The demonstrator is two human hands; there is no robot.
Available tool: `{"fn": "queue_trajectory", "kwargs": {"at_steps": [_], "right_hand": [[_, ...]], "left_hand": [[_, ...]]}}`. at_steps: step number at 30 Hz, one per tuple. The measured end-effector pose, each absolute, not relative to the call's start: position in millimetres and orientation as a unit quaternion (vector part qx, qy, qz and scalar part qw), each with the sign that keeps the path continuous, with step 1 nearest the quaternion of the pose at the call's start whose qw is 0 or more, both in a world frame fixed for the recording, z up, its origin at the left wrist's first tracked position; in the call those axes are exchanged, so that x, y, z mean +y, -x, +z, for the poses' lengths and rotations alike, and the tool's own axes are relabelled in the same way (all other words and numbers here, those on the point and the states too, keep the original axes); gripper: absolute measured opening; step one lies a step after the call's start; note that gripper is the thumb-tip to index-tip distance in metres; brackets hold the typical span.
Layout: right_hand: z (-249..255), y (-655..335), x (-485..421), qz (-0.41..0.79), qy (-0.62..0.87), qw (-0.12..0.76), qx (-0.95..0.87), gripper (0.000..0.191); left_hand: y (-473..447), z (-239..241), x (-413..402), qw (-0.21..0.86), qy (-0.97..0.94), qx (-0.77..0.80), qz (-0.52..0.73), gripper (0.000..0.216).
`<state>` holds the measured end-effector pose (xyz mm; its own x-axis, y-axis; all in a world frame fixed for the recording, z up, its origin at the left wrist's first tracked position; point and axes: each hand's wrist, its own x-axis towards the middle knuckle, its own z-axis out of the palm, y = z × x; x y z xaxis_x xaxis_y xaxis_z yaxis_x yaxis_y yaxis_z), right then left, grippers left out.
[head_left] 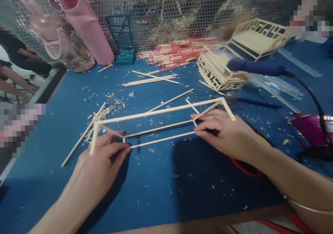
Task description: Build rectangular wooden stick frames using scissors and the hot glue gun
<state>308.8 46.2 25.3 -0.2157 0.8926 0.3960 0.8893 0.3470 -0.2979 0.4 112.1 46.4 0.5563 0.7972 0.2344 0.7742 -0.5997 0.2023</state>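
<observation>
Both hands hold a frame of thin pale wooden sticks above the blue table. Its long top rail runs left to right, with short sticks angled down at both ends. My left hand pinches the lower left corner between thumb and fingers. At the lower right corner, my right hand pinches the frame the same way. Two thinner long sticks span the gap between the hands. The fingertips partly hide the corner joints.
Two small lattice-sided stick models stand at the back right, a blue-handled corded tool before them. Red-wrapped sticks lie at the back. Loose sticks and scraps lie left. A pink bottle stands by the mesh panel.
</observation>
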Motion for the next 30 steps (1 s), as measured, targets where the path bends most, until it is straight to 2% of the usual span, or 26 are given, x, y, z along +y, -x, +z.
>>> {"fn": "queue_trajectory", "kwargs": {"at_steps": [5, 13, 18, 24, 30], "right_hand": [[28, -307, 44, -0.004, 0.564, 0.246, -0.788, 0.021], [25, -307, 45, -0.028, 0.561, 0.236, -0.793, 0.021], [33, -312, 45, 0.004, 0.56, 0.203, -0.803, 0.019], [47, -321, 44, 0.072, 0.556, 0.205, -0.802, 0.029], [65, -330, 30, 0.076, 0.576, 0.145, -0.801, 0.032]], "left_hand": [[-3, 49, 112, 0.069, -0.873, 0.457, 0.158, 0.037], [-3, 51, 110, 0.058, -0.881, 0.451, 0.128, 0.041], [0, 50, 113, 0.049, -0.883, 0.449, 0.125, 0.042], [2, 50, 116, 0.035, -0.891, 0.433, 0.132, 0.045], [1, 53, 118, 0.047, -0.892, 0.431, 0.127, 0.052]]}}
